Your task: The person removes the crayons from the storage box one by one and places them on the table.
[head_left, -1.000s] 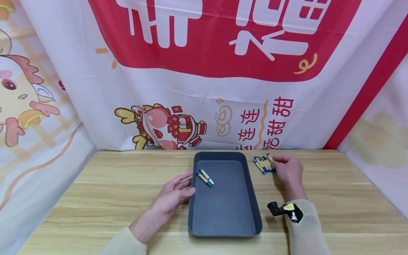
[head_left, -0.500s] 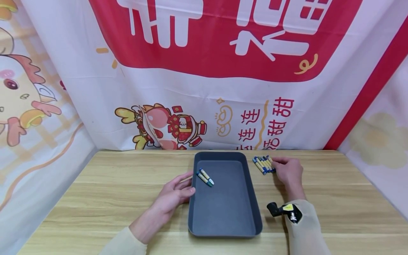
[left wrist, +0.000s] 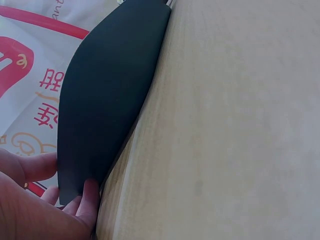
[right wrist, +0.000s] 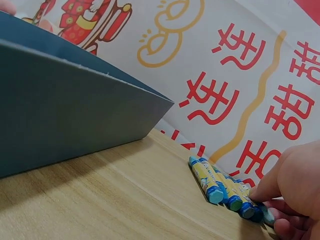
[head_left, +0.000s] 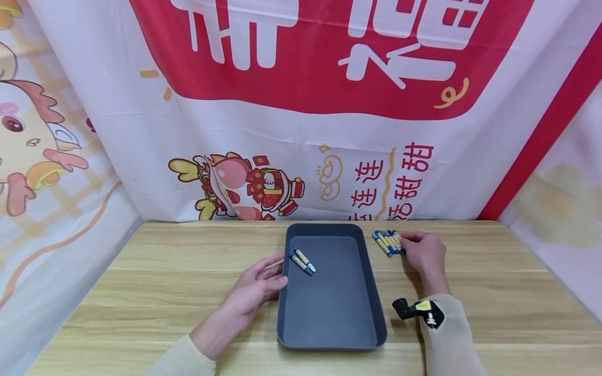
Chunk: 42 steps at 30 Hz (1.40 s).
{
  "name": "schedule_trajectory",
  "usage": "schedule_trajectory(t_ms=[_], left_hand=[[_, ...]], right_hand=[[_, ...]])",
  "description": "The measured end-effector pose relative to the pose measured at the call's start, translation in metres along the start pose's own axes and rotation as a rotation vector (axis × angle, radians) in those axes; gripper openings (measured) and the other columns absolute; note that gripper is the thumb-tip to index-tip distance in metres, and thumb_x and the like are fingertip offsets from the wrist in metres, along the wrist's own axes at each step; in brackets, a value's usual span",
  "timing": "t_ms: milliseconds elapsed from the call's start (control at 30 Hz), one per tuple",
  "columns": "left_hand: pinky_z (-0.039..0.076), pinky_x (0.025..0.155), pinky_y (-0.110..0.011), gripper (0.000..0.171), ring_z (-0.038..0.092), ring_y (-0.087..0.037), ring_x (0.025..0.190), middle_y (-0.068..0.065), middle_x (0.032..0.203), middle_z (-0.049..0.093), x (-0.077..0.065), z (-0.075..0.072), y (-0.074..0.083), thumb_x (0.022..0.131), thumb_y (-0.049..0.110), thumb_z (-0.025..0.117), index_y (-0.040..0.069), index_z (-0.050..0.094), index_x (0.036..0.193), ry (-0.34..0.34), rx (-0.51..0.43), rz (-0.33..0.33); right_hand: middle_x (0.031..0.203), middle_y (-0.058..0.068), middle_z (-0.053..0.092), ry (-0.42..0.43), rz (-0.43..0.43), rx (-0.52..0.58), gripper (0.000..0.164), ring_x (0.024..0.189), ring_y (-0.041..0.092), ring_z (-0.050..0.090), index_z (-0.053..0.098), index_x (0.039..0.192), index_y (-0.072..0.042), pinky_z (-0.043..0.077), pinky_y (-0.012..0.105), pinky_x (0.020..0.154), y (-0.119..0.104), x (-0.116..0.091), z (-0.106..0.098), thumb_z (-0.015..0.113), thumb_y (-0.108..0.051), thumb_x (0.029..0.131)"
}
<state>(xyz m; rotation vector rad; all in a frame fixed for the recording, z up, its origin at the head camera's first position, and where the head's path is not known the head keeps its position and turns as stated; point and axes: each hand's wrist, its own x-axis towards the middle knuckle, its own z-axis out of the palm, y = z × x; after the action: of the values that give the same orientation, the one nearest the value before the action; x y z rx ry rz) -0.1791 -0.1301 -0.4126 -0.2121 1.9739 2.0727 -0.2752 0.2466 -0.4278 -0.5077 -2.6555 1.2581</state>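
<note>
A dark grey tray [head_left: 335,303] lies lengthwise on the table. Against its left wall rests my left hand [head_left: 256,287], fingers fairly straight; the left wrist view shows fingertips on the outer wall [left wrist: 107,95]. Inside the tray, near that wall, two crayons lie side by side: one white-tipped [head_left: 305,259], one green-tipped [head_left: 300,264]. Right of the tray, several blue and green crayons [right wrist: 207,181] with yellow wrappers lie in a close row. At the row's right end my right hand [head_left: 425,253] pinches a crayon between thumb and fingers, which partly hide it.
The wood-look table [head_left: 188,271] ends at a printed cloth backdrop [head_left: 263,130] behind the tray. Another cloth wall [head_left: 61,156] rises on the left. A black camera mount [head_left: 418,309] sits on my right sleeve.
The crayon in my right hand has come down slightly, so its end now lines up with the row. My left hand and the tray have stayed put.
</note>
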Motion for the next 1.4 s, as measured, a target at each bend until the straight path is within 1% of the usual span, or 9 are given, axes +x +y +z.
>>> schedule_trajectory(t_ms=[167,300,467,567,667,900,1033,1233,1400], left_hand=[[0.052,0.115,-0.051,0.062,0.058,-0.038,0.143,-0.022,0.161,0.052,0.0,0.0,0.001,0.099,0.006,0.071,0.017,0.052,0.157,0.001,0.001,-0.005],[0.052,0.115,-0.052,0.062,0.058,-0.038,0.143,-0.022,0.161,0.051,-0.001,0.0,0.002,0.099,0.006,0.07,0.017,0.052,0.157,0.003,0.002,-0.006],[0.053,0.115,-0.051,0.062,0.059,-0.037,0.142,-0.022,0.161,0.052,-0.002,0.0,0.002,0.099,0.006,0.07,0.017,0.052,0.157,0.004,0.002,-0.006],[0.053,0.115,-0.05,0.062,0.059,-0.037,0.142,-0.022,0.16,0.052,-0.002,0.0,0.001,0.099,0.005,0.071,0.017,0.053,0.157,0.004,0.003,-0.003],[0.053,0.115,-0.05,0.062,0.059,-0.038,0.142,-0.022,0.16,0.052,-0.002,0.0,0.001,0.099,0.005,0.071,0.017,0.053,0.157,0.001,0.003,0.0],[0.053,0.114,-0.05,0.062,0.059,-0.038,0.142,-0.022,0.161,0.052,-0.002,0.001,0.002,0.099,0.005,0.07,0.018,0.052,0.157,-0.002,0.005,0.0],[0.053,0.114,-0.05,0.062,0.059,-0.037,0.142,-0.022,0.161,0.052,-0.002,0.001,0.002,0.099,0.005,0.071,0.018,0.052,0.157,-0.002,0.007,0.0],[0.055,0.113,-0.048,0.061,0.059,-0.037,0.142,-0.022,0.16,0.053,-0.002,0.001,0.001,0.099,0.004,0.07,0.017,0.053,0.156,-0.002,0.001,0.003],[0.058,0.109,-0.043,0.059,0.06,-0.036,0.141,-0.022,0.158,0.055,-0.002,0.001,0.0,0.099,0.003,0.069,0.015,0.055,0.155,0.003,-0.004,0.011]], right_hand=[[0.131,0.022,0.074,-0.002,-0.013,-0.018,0.031,0.128,0.041,0.063,0.076,0.126,-0.005,0.048,0.056,0.109,0.0,0.0,0.0,0.067,-0.021,0.102],[0.134,0.022,0.072,-0.014,0.001,-0.016,0.033,0.128,0.041,0.062,0.075,0.129,-0.005,0.047,0.056,0.109,-0.001,0.0,0.0,0.066,-0.023,0.103],[0.139,0.023,0.069,-0.028,0.054,0.031,0.037,0.129,0.039,0.06,0.071,0.135,-0.006,0.049,0.055,0.108,-0.004,0.0,-0.002,0.064,-0.025,0.104],[0.14,0.022,0.068,-0.018,0.056,0.051,0.039,0.131,0.039,0.059,0.07,0.137,-0.007,0.048,0.054,0.11,-0.007,0.0,-0.003,0.063,-0.027,0.104],[0.141,0.022,0.068,-0.019,0.046,0.066,0.04,0.132,0.039,0.059,0.07,0.138,-0.008,0.048,0.053,0.111,-0.012,-0.001,-0.005,0.064,-0.029,0.104],[0.143,0.018,0.067,-0.066,0.046,0.114,0.042,0.128,0.035,0.061,0.067,0.142,-0.012,0.052,0.05,0.107,-0.03,-0.008,-0.009,0.065,-0.031,0.105],[0.141,0.017,0.068,-0.062,0.015,0.102,0.041,0.126,0.034,0.062,0.069,0.139,-0.012,0.053,0.049,0.107,-0.042,-0.012,-0.007,0.065,-0.032,0.104],[0.137,0.018,0.071,-0.04,-0.073,0.078,0.039,0.125,0.035,0.064,0.073,0.133,-0.009,0.053,0.051,0.108,-0.056,-0.019,-0.003,0.067,-0.033,0.103],[0.128,0.018,0.075,-0.028,-0.155,0.076,0.036,0.117,0.033,0.067,0.076,0.128,-0.008,0.055,0.046,0.101,-0.063,-0.023,0.001,0.069,-0.032,0.102]])
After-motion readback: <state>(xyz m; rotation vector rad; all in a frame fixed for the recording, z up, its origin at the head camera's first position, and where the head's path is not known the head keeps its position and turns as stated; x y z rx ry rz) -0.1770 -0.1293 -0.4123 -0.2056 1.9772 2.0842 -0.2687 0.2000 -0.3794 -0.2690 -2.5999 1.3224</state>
